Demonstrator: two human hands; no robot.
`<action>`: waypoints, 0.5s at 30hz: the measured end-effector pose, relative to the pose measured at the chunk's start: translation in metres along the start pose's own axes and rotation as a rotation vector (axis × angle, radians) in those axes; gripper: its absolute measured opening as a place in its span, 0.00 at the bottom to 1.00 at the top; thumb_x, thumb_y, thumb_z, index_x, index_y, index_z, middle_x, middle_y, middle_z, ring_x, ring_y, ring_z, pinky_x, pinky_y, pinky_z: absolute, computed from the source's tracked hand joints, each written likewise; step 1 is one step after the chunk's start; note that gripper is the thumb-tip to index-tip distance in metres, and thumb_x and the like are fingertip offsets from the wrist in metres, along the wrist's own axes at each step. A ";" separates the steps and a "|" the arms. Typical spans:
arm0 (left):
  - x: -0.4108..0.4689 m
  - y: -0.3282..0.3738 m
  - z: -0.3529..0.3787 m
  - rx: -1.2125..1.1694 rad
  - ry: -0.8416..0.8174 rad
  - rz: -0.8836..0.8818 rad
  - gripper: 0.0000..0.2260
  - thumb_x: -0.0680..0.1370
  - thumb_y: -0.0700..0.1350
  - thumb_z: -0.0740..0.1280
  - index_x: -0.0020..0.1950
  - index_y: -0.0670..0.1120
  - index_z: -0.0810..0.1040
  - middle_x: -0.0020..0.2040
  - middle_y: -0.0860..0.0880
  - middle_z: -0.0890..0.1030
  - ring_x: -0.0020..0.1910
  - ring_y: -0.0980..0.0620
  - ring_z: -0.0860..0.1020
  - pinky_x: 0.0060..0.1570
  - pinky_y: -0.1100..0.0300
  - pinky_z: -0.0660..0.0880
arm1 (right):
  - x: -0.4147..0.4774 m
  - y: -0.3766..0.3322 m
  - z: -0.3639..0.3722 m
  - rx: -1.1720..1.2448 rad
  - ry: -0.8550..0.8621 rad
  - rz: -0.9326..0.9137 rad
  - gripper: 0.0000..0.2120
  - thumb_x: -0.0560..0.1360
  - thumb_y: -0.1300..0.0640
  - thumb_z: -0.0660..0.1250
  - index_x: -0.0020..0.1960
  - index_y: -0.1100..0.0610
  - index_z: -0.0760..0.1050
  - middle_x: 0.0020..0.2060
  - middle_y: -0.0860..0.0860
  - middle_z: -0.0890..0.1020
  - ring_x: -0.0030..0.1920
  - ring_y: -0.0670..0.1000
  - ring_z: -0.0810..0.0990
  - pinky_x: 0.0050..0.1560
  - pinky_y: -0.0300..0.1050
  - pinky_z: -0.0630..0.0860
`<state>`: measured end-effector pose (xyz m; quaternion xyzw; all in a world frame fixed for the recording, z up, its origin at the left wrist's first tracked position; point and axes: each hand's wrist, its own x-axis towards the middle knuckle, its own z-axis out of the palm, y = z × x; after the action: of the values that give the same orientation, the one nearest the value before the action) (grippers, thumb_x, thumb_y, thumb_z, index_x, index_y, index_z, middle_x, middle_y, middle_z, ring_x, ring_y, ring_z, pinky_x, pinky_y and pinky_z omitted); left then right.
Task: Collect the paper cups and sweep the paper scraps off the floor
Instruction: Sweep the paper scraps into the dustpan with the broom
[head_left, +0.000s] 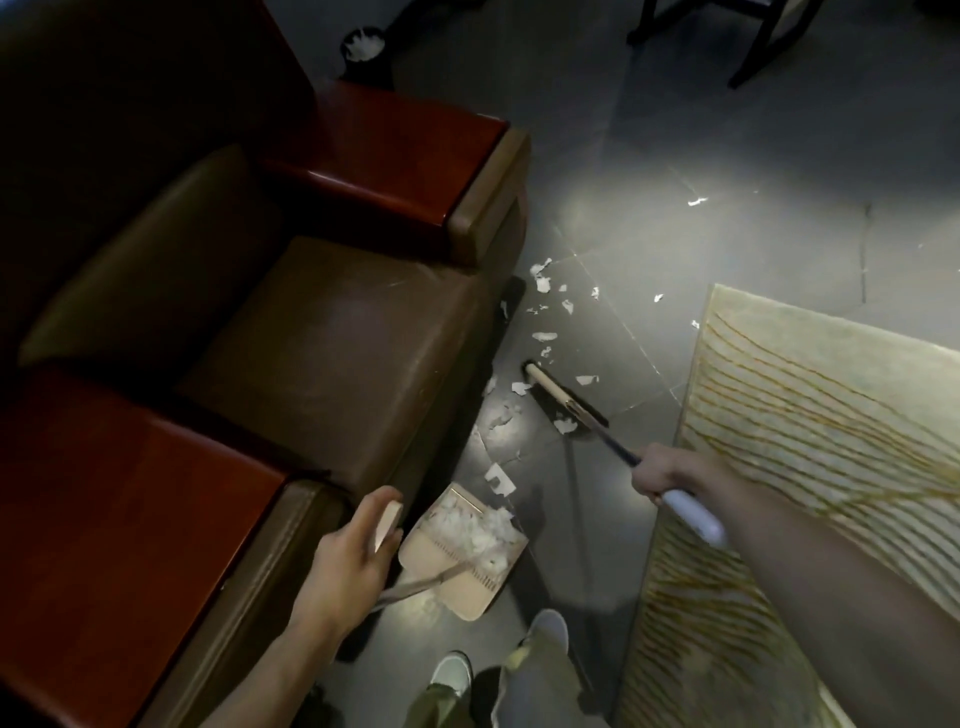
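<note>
The right hand (667, 475) is curled fully round the shaft of the broom (563, 402), with the white grip end projecting behind the fist toward the forearm. The right arm is extended forward and to the left, crossing the corner of the rug (810, 415). The broom head rests on the floor (675, 249) ahead of the hand, angled diagonally, with its bristles facing the armchair (322, 332).

The left hand (358, 551) grips the beige handle top of the dustpan (447, 577), fingers wrapped over it, wrist bent and forearm rising from the lower edge. The pan sits on the floor just beside the armchair's front corner, its mouth pointing toward the broom. It already holds a heap of white paper.

The loose paper scraps (543, 312) lie in a trail along the armchair base. Some touch the broom head, one lies just in front of the pan mouth, and a few lie well apart near the rug edge.

The working lane is a narrow strip of tile between the armchair front and the rug edge; it widens beyond the broom. The person's shoes (452, 673) stand at its near end.

A dark bin (361, 47) stands behind the armrest; its white contents are too blurred to identify.
</note>
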<state>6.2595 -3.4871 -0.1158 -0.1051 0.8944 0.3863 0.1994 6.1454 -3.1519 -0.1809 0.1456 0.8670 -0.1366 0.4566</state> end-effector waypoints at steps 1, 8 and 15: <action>0.001 0.001 0.000 -0.009 0.009 0.011 0.16 0.80 0.41 0.61 0.60 0.60 0.63 0.40 0.50 0.76 0.36 0.60 0.77 0.33 0.71 0.72 | -0.005 -0.003 0.008 -0.020 -0.027 -0.009 0.19 0.74 0.65 0.56 0.64 0.61 0.69 0.33 0.55 0.78 0.28 0.50 0.76 0.24 0.36 0.71; 0.014 0.010 0.008 -0.048 0.035 0.072 0.15 0.81 0.44 0.60 0.64 0.58 0.65 0.36 0.49 0.77 0.31 0.51 0.77 0.29 0.66 0.73 | -0.053 0.004 0.076 -0.170 -0.144 -0.134 0.21 0.76 0.59 0.56 0.69 0.59 0.68 0.62 0.58 0.77 0.58 0.57 0.77 0.54 0.46 0.73; 0.015 0.006 0.007 -0.074 0.004 0.139 0.15 0.81 0.44 0.60 0.66 0.57 0.64 0.41 0.48 0.78 0.34 0.48 0.79 0.35 0.52 0.80 | -0.159 0.008 0.106 -0.253 -0.252 -0.093 0.25 0.74 0.60 0.57 0.72 0.53 0.65 0.57 0.56 0.79 0.43 0.49 0.80 0.43 0.41 0.74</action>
<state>6.2463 -3.4785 -0.1227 -0.0507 0.8850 0.4320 0.1661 6.3142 -3.2039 -0.1070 0.0285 0.8189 -0.0647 0.5695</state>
